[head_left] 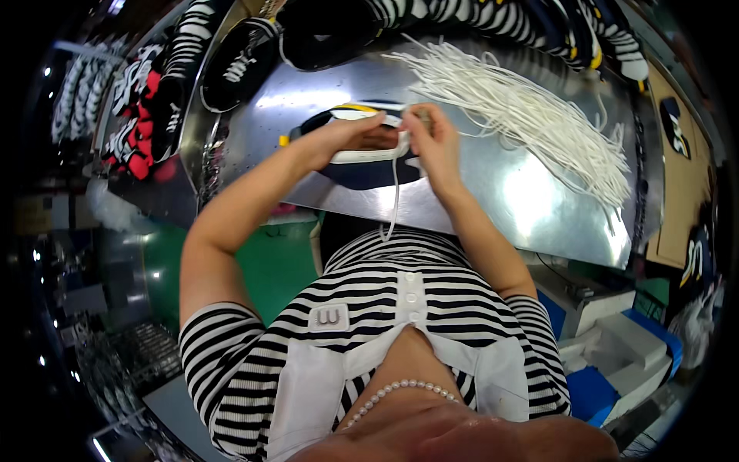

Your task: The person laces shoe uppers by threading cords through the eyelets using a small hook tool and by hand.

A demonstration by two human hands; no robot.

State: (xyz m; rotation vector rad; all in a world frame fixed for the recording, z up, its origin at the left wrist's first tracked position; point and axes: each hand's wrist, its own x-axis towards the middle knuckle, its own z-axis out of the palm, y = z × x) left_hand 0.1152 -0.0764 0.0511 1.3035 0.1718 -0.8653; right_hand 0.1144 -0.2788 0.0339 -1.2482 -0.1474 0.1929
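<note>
At upper centre, the left hand (339, 138) clasps a dark shoe upper (362, 165) by its white edge while the right hand (431, 138) pinches a white lace (394, 192) dangling over the metal counter (531, 208) edge, fingertips hidden, loose laces (531, 115) crowding the right.

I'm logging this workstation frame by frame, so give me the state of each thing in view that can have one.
Left hand: closed on the shoe, holding it.
Right hand: pinching the white lace at the shoe.
Shoe: held above the metal table, partly hidden by both hands.
White lace: one end hanging loose below the shoe.
Bundle of white laces: lying loose, fanned out on the table.
Dark shoes: stacked along the table's far edge.
</note>
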